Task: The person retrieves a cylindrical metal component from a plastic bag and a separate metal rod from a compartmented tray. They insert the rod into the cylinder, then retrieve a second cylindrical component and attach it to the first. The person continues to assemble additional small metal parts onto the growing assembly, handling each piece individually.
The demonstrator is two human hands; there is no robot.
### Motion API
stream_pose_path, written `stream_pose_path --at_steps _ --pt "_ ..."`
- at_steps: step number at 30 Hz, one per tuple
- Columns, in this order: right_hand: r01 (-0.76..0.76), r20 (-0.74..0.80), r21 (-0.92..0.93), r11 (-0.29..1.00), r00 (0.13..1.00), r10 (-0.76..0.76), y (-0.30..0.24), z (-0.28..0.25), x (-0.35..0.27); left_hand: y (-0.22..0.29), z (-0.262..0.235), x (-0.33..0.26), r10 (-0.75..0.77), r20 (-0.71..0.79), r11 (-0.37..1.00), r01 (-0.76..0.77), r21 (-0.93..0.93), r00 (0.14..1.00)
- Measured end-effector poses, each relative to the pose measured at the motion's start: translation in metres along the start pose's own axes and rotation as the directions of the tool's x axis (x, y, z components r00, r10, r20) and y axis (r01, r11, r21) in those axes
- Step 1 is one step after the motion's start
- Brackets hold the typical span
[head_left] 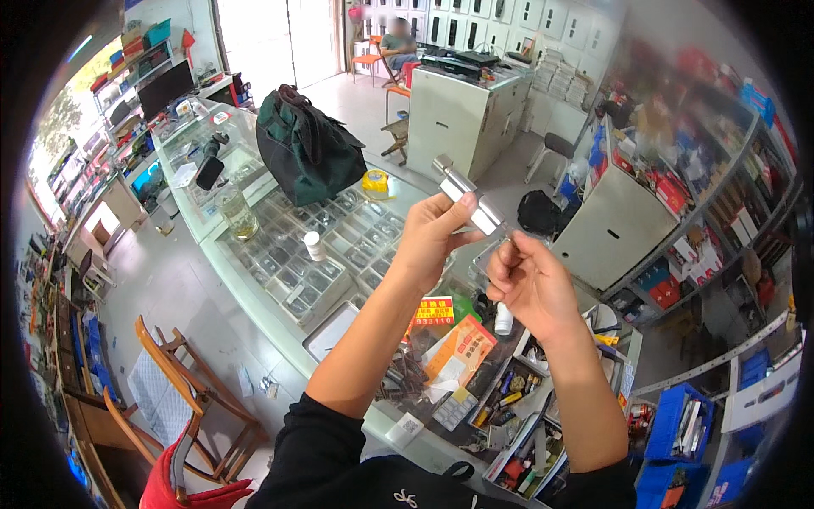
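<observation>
Shop interior, glass display counter running diagonally through frame, small compartments under the glass. Taking the counter as reference, left to right: wooden chair on the floor at its near-left side. Glass jar stands on the counter's left part, small white bottle just right of it on the glass. Dark green bag sits at the counter's far end, yellow tape roll beside it. Left hand raised above the counter middle, fingers curled and pinching a silver metal cylinder, tilted, upper end pointing away to the left. Right hand just right of that and lower, thumb and forefinger pressed together at the cylinder's lower end; can't tell what exactly they pinch. Orange leaflets lie on the counter below the hands. Open tool tray at the counter's near-right end. White cabinet beyond the counter's right side.
</observation>
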State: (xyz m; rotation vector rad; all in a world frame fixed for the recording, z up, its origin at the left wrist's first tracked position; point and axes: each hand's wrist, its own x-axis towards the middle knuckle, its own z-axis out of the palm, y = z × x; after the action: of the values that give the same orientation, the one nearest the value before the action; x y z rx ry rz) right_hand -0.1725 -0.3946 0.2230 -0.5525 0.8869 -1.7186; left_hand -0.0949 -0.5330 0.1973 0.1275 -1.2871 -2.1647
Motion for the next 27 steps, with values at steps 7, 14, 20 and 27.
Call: stream_pose_path --at_steps 7,14,20,27 --pt "0.18 0.093 -0.444 0.878 0.984 -0.155 -0.016 0.007 0.034 0.022 -0.01 -0.006 0.241 -0.126 0.966 -0.226 0.127 0.962" --pt "-0.304 0.566 0.182 0.935 0.81 0.153 -0.004 0.022 0.036 0.045 -0.01 -0.042 0.433 -0.083 0.883 -0.404 0.239 0.897" --pt "0.315 0.235 -0.485 0.816 0.946 -0.225 0.005 0.04 -0.003 0.058 0.003 -0.077 0.399 -0.229 0.91 -0.354 0.216 0.888" --pt "0.623 0.466 -0.733 0.272 0.752 -0.467 0.001 0.039 -0.049 0.059 0.042 -0.121 0.387 -0.239 0.912 -0.332 0.241 0.89"
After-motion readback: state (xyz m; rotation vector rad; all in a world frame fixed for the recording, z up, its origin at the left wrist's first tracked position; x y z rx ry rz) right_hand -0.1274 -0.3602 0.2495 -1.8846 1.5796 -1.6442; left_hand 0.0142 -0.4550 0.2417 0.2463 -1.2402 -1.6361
